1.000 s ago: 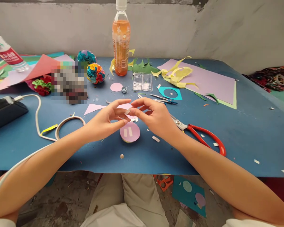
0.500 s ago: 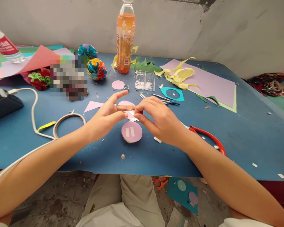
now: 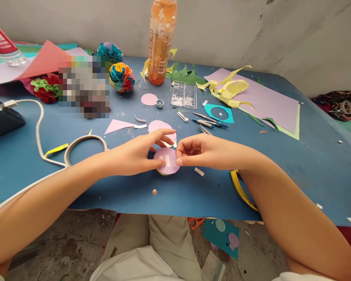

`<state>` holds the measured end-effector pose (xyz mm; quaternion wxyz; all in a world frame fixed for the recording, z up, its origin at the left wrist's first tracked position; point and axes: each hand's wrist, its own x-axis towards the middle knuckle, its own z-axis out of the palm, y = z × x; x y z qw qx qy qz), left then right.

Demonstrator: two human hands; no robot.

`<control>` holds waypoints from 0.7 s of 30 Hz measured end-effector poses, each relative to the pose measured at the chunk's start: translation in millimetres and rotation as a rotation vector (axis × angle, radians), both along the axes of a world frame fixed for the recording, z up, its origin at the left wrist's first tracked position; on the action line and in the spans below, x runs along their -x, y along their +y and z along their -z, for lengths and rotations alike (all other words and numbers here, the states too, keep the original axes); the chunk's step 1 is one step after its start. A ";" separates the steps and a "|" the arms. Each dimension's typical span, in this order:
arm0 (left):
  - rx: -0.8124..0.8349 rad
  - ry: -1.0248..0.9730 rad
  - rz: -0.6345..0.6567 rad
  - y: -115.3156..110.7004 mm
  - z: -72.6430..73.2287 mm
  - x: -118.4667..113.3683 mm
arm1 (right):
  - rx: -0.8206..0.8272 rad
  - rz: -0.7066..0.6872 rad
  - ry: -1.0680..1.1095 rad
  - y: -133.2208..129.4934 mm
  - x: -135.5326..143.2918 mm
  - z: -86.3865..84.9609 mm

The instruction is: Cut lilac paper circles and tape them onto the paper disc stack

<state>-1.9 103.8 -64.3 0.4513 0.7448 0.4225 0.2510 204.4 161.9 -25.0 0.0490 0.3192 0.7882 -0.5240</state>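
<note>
A round purple paper disc (image 3: 170, 167) with pale tape strips lies near the front of the blue table. My left hand (image 3: 144, 151) is open over its left side, its thumb on or just above the strips. At the disc's right edge, my right hand (image 3: 203, 150) is closed in a pinch; whatever is between thumb and forefinger is too small to name. Just behind the disc are another purple circle (image 3: 157, 125) and small white scraps, partly hidden by my left hand.
A tape ring (image 3: 68, 150) and white cable (image 3: 39, 132) are at left. Behind stand an orange drink bottle (image 3: 162, 43) and paper flower balls (image 3: 122, 77). Tweezers and pens (image 3: 210, 121) lie right of centre; a yellow handle (image 3: 240, 191) is beside my right forearm.
Both hands have come down toward the front disc, my left thumb now over its strips and my right pinch at its edge. The view has shifted slightly.
</note>
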 end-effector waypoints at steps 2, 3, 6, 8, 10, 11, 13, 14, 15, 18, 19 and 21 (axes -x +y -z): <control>0.018 0.016 -0.001 1.2 0.9 -0.1 | -0.006 0.004 -0.017 -0.8 1.3 2.0; 0.024 0.025 0.000 1.6 0.8 -0.2 | -0.017 0.011 -0.021 -1.5 1.8 2.5; 0.024 0.034 0.003 2.0 0.2 -0.5 | -0.060 0.027 -0.030 -2.9 2.5 3.0; 0.019 0.036 0.002 2.0 0.3 -0.4 | -0.070 0.032 -0.049 -2.9 2.5 3.2; 0.015 0.035 0.003 2.0 0.8 0.0 | -0.067 0.025 -0.069 -2.4 2.1 3.6; 0.014 0.034 0.003 2.0 1.0 0.2 | -0.067 0.018 -0.073 -2.1 1.9 3.8; 0.015 0.035 0.002 2.1 1.1 0.4 | -0.067 0.001 -0.070 -1.7 1.3 4.5; 0.017 0.037 0.001 2.0 1.0 0.3 | -0.065 -0.006 -0.071 -1.7 1.1 4.8; 0.020 0.038 0.001 2.0 0.7 0.1 | -0.061 -0.011 -0.077 -1.9 0.9 5.1; 0.021 0.035 0.001 1.6 -0.3 -1.0 | -0.060 -0.004 -0.110 -2.9 1.1 5.8; 0.020 0.033 -0.001 1.4 -0.6 -1.4 | -0.074 0.006 -0.123 -3.4 1.4 6.0; 0.016 0.034 -0.010 1.3 -1.0 -2.0 | -0.137 0.027 -0.142 -4.4 2.1 6.4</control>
